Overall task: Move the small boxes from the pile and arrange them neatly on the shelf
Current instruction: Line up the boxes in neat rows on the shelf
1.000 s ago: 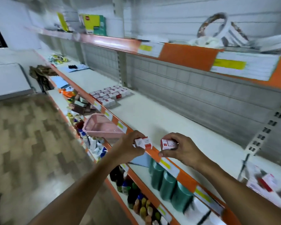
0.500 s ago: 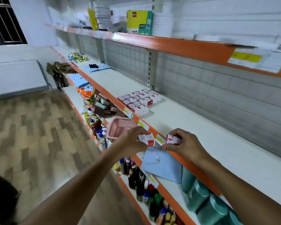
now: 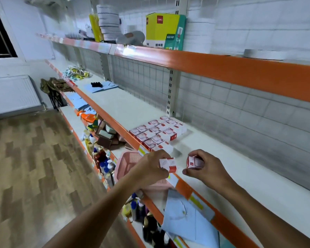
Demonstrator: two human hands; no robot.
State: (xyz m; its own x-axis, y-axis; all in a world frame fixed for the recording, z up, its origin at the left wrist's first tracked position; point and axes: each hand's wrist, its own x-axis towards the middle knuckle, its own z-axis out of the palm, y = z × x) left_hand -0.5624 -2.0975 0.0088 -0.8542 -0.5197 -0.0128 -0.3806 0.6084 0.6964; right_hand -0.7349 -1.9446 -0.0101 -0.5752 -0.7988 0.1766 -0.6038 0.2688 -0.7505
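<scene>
The left hand (image 3: 150, 168) holds one small box (image 3: 168, 164) and the right hand (image 3: 207, 169) holds another box (image 3: 194, 162), both pinched in curled fingers above the orange front edge of the shelf (image 3: 222, 172). The arranged block of boxes (image 3: 155, 134) lies just beyond the hands, up and to the left, so the left hand seems nearer. Its rows run back towards the wall. The boxes are white with red ends.

Shop: orange-edged shelves (image 3: 222, 68) of goods
</scene>
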